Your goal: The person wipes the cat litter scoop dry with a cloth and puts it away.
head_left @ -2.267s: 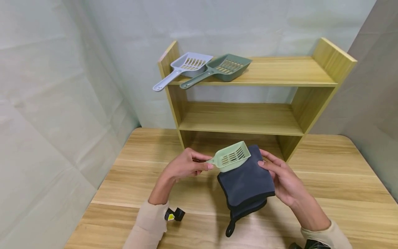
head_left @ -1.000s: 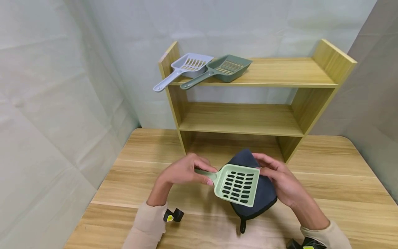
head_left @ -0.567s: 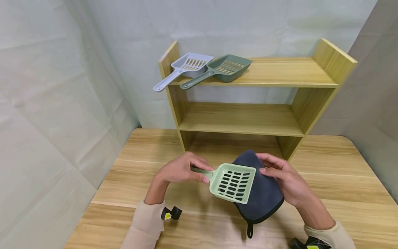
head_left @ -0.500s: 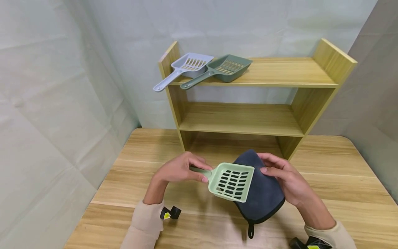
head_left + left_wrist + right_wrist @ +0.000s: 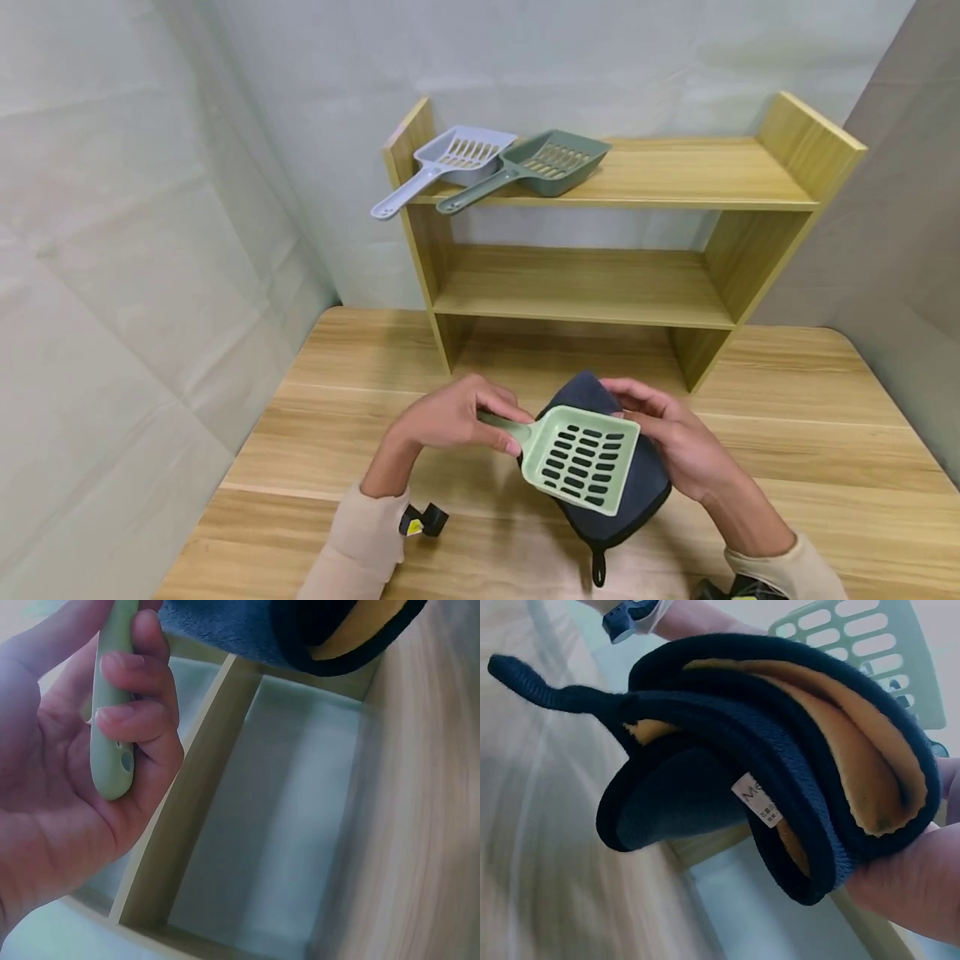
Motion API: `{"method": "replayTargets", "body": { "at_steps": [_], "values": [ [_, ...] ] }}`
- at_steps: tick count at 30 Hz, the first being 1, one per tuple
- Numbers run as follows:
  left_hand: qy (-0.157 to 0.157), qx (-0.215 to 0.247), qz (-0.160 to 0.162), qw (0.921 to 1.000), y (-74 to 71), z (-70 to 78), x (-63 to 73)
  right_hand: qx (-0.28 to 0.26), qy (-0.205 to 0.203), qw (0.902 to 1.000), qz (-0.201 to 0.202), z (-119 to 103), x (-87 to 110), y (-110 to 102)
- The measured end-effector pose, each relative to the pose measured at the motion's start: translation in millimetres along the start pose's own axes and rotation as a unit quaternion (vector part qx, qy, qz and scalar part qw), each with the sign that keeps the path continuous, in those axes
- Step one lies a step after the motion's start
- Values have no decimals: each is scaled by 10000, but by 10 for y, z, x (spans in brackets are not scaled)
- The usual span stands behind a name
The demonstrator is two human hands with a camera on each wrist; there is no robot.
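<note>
My left hand [image 5: 457, 415] pinches the handle of a light green litter scoop [image 5: 581, 458]; in the left wrist view its fingers curl round the handle [image 5: 111, 754]. The scoop's slotted face is turned towards the head camera, over a folded dark blue cloth [image 5: 643, 487]. My right hand [image 5: 686, 446] holds the cloth at its right side, thumb in front, with its fingertips partly hidden by the scoop. In the right wrist view the folded cloth [image 5: 690, 787] shows black edging, an orange inner side, a white label and a hanging loop.
A wooden shelf unit [image 5: 585, 287] stands at the back of the wooden table [image 5: 315, 450]. On its top board lie a pale lilac scoop [image 5: 465, 154] and a dark green scoop [image 5: 555, 162], side by side, their handles jutting over the front edge.
The light green scoop has turned from a side tilt to face the camera since the earliest frame. In the last half second it shifted right and nearer, while the cloth and right hand moved left.
</note>
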State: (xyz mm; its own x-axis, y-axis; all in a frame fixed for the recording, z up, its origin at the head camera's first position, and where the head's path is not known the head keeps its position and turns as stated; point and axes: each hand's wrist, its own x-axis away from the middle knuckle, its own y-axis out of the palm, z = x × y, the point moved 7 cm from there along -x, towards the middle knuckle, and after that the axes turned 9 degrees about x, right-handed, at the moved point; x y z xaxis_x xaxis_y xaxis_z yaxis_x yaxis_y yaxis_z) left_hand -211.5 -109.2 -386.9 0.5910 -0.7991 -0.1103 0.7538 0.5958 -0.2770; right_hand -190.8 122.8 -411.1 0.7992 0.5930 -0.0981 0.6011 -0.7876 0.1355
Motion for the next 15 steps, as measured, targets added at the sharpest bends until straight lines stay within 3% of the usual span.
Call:
{"method": "replayTargets", "body": {
  "at_steps": [3,7,10,15],
  "values": [
    [-39,-127,198,9997,-89,8,38,125,-29,9998,172,-73,21,-46],
    [-176,-490,811,9953,-251,22,117,2,42,9994,358,-175,70,-116],
    [-288,-636,1483,9865,-348,24,154,-167,20,9992,359,-223,96,-131],
    [-178,-265,2477,9683,-344,-29,68,-296,10,9987,424,-211,95,-87]
  ]
}}
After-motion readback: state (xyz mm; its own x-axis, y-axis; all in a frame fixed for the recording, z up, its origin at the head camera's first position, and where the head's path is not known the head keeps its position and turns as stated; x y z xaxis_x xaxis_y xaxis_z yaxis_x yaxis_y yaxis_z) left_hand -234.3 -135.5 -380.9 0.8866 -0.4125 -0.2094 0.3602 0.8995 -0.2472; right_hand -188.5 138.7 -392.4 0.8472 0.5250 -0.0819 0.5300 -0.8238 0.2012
